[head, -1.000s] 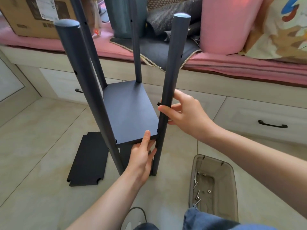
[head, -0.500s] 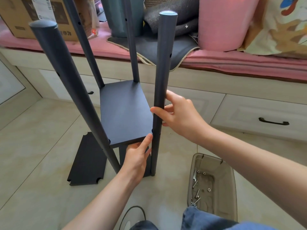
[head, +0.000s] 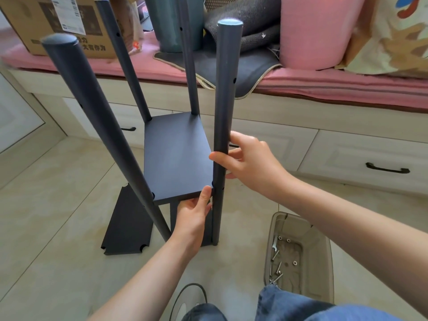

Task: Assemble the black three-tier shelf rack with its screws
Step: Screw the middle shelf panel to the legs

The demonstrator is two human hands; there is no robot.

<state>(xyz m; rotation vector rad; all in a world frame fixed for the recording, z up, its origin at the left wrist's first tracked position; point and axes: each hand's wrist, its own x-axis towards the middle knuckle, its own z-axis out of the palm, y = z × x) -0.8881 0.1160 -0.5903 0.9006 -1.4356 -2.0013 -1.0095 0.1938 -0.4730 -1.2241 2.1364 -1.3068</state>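
Observation:
The black rack stands on the tiled floor with several round posts rising from it. A black shelf panel [head: 176, 156] sits between the posts, above a lower tier. My left hand [head: 193, 217] grips the panel's near edge from below, thumb on top near the front right post [head: 224, 107]. My right hand [head: 251, 162] grips that post just above the panel. A third black panel [head: 126, 225] lies flat on the floor to the left. Screws [head: 279, 267] lie in a clear plastic bin [head: 324, 262] at the right.
A low cabinet with drawers [head: 370, 158] runs behind the rack, topped by a pink cushion [head: 347, 89]. A cardboard box [head: 64, 24], dark mat and pink roll sit on it. My knee in jeans [head: 301, 306] is at the bottom edge.
The view shifted slightly and the rack's posts lean a little differently. Both hands keep their holds on the panel edge and the front right post.

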